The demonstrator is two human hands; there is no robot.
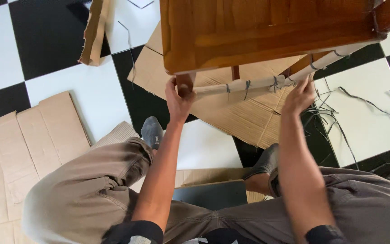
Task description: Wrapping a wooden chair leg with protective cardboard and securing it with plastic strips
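Between the two hands, a paper-wrapped rung (249, 84) runs under the wooden chair seat (267, 31), bound at intervals with dark plastic straps (247, 86). It sits in the far middle of the view, joining one chair leg (185, 83) on the left to another wrapped piece (330, 58) that angles up to the right. The left hand (177, 100) closes its fingers around the foot of that left leg, likely to steady the chair where it stands over the cardboard. The right hand (299, 96) rests at the right end of the rung, fingers curled narrowly at the wrapping by a strap; it is blurred, so I cannot tell whether it pinches anything.

Beneath the chair lies a flattened corrugated cardboard sheet (244, 117), apparently keeping the wood off the black-and-white checkered floor (55, 40). Loose cut straps (362, 106) trail over the tiles on the right. More cardboard pieces (37, 131) lie on the near left, and a torn strip (95, 31) lies at the far left. The person sits low, khaki-trousered knees (91, 190) spread wide and grey-socked feet (152, 132) set either side, which brings both arms within reach of the rung.
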